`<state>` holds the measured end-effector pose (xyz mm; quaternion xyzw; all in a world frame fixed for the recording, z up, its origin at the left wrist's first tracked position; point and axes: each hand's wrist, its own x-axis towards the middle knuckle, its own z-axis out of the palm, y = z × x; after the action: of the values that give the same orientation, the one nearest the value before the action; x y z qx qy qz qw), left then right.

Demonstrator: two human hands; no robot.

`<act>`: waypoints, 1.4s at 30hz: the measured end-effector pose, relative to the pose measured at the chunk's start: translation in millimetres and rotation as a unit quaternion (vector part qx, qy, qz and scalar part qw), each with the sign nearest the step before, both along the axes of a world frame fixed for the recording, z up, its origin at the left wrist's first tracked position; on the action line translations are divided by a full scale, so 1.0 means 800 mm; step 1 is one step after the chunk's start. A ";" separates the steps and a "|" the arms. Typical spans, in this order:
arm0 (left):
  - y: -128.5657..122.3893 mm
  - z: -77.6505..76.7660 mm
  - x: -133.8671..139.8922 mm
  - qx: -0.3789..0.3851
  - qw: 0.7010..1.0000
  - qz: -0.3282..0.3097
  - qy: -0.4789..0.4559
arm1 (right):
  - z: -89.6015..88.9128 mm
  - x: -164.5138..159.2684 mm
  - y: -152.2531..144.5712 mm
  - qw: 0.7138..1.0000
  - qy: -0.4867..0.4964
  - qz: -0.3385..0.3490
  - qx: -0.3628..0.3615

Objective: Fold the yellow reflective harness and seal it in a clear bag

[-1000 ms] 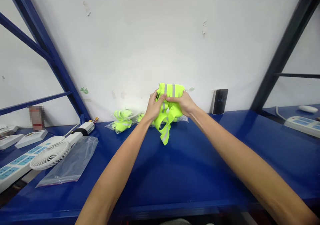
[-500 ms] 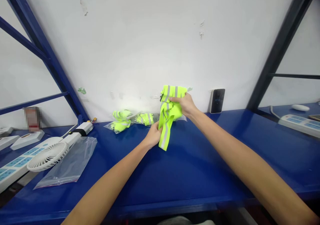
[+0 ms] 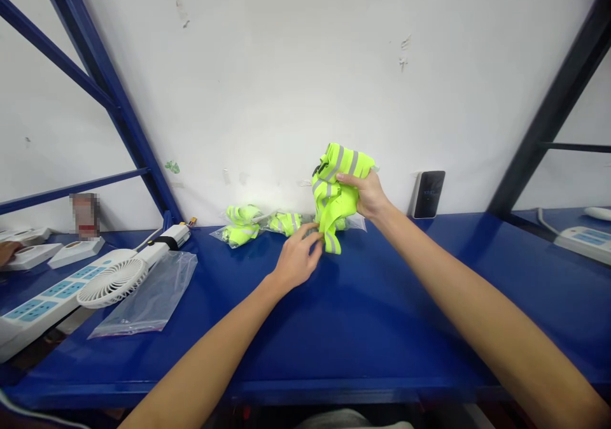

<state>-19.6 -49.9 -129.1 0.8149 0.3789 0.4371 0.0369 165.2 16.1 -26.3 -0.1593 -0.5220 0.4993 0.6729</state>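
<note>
A bundle of neon-yellow reflective straps (image 3: 341, 184) with grey stripes hangs above the blue table, and my right hand (image 3: 370, 195) is closed around its right side. Dark buckle-like pieces show at the bundle's left edge. A loose strap end dangles below. My left hand (image 3: 296, 257) is beside that dangling end, fingers apart and fingertips very near it; whether they touch I cannot tell. Behind, against the wall, lie clear bags of similar yellow straps (image 3: 242, 224), (image 3: 286, 223) partly hidden by my left hand and the bundle.
An empty clear zip bag (image 3: 150, 295) lies left on the blue table (image 3: 372, 327), beside a white fan (image 3: 113, 282) and a power strip (image 3: 57, 292). A black-faced device (image 3: 428, 193) leans on the wall. Another person's hand (image 3: 9, 251) shows at far left.
My left hand has let go of the hanging strap and its fingers have spread. My right hand has lifted the bundle slightly. The view has shifted left, and another person's hand has appeared.
</note>
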 end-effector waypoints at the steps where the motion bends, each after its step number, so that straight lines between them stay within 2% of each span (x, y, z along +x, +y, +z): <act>1: -0.003 -0.001 0.003 -0.006 1.000 -0.006 0.003 | 0.000 -0.001 -0.001 1.000 -0.002 0.003 0.002; 4: -0.009 -0.003 0.016 -0.030 0.998 -0.012 -0.058 | 0.000 -0.006 -0.002 1.000 -0.005 -0.001 0.002; 6: -0.013 -0.003 0.024 -0.044 0.986 -0.013 -0.157 | -0.001 -0.008 0.000 1.000 -0.001 -0.012 0.001; 9: -0.021 0.003 0.035 -0.105 0.934 -0.031 -0.339 | -0.004 -0.011 0.003 1.000 0.004 -0.028 -0.004; 11: -0.026 0.008 0.039 -0.161 0.901 -0.060 -0.399 | -0.005 -0.012 0.004 0.999 0.002 -0.045 -0.009; 13: -0.030 0.011 0.040 -0.201 0.896 -0.087 -0.387 | -0.007 -0.012 0.005 0.997 0.001 -0.071 -0.014; 15: -0.031 0.013 0.039 -0.210 0.911 -0.087 -0.344 | -0.008 -0.013 0.007 0.995 0.003 -0.101 -0.019; 16: -0.029 0.013 0.038 -0.199 0.925 -0.066 -0.317 | -0.008 -0.014 0.007 0.993 0.006 -0.114 -0.022; 18: -0.024 0.014 0.034 -0.155 0.953 0.009 -0.262 | -0.009 -0.016 0.008 0.991 0.014 -0.128 -0.028; 20: -0.016 0.012 0.028 -0.099 0.968 0.080 -0.216 | -0.009 -0.018 0.008 0.991 0.019 -0.128 -0.036; 23: -0.006 0.008 0.016 -0.031 0.976 0.104 -0.190 | -0.008 -0.019 0.010 0.990 0.028 -0.125 -0.053; 26: 0.001 0.004 0.007 0.004 0.972 0.106 -0.210 | -0.007 -0.014 0.012 0.989 0.042 -0.124 -0.068; 28: 0.005 0.004 0.006 -0.014 0.961 0.078 -0.264 | -0.007 -0.009 0.013 0.989 0.041 -0.124 -0.074; 32: 0.010 0.009 0.009 -0.102 0.913 -0.015 -0.395 | -0.009 -0.002 0.016 0.987 0.016 -0.141 -0.079; 37: 0.011 0.017 0.010 -0.187 0.879 -0.060 -0.435 | -0.012 -0.003 0.021 0.985 0.014 -0.149 -0.082; 42: 0.007 0.021 0.012 -0.339 0.796 -0.166 -0.473 | -0.016 -0.006 0.023 0.986 0.017 -0.131 -0.099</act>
<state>-10.3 -44.4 -112.7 0.4926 0.2977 0.5984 0.5574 160.6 34.6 -38.9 -0.2840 -0.4334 0.4582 0.7222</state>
